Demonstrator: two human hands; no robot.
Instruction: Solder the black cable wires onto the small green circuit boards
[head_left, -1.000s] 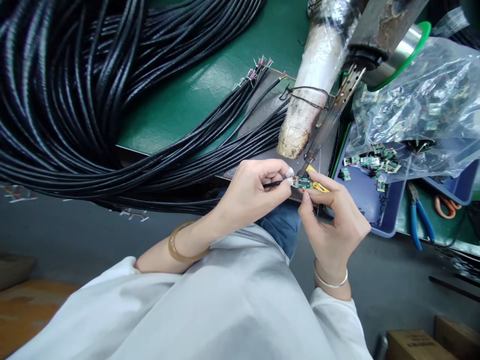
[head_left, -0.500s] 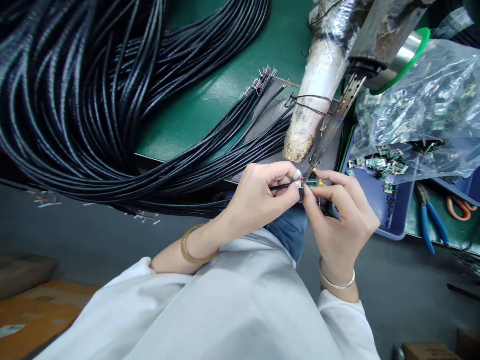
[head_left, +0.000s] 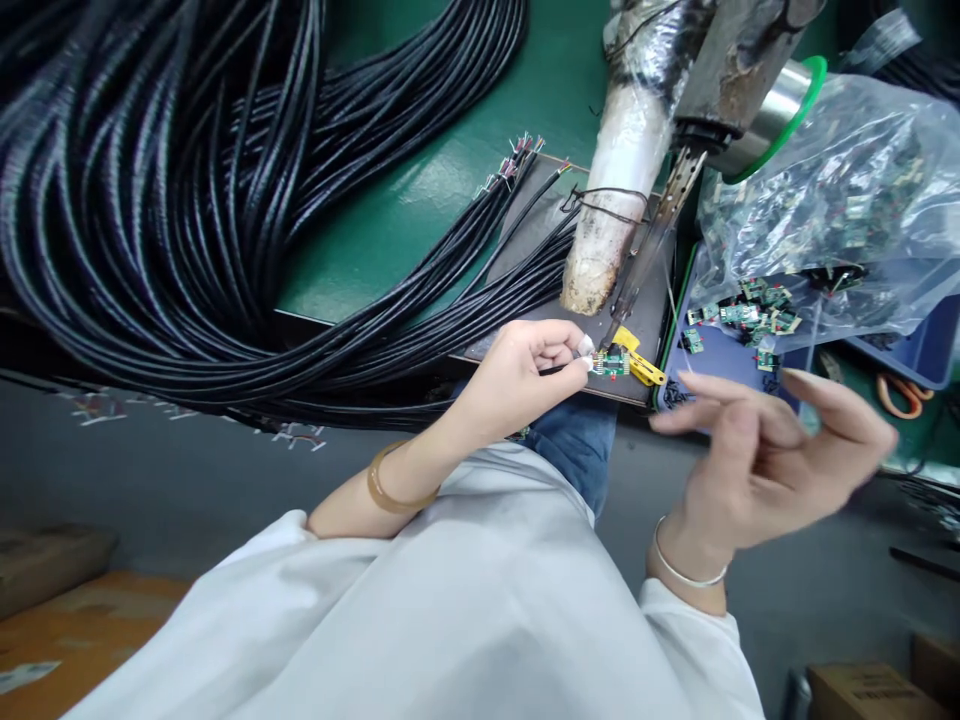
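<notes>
My left hand is closed, pinching the end of a black cable between thumb and fingertips. A small green circuit board sticks out just past those fingertips, at the cable's end. Right above the board is the tip of a soldering iron, mounted pointing downward; whether they touch I cannot tell. My right hand hovers over the near edge of a blue tray, slightly blurred, its fingers spread apart and holding nothing visible. A thin strand, perhaps solder wire, runs down close to its fingertips.
Thick bundles of black cables cover the left bench. A white wrapped tube hangs beside the iron, with a solder spool behind. Loose boards and a plastic bag lie at right, near orange-handled scissors. A yellow tool lies by the board.
My right hand has let go of the circuit board and moved right, its fingers opening. My left hand stays at the cable by the iron's tip. The view has shifted slightly.
</notes>
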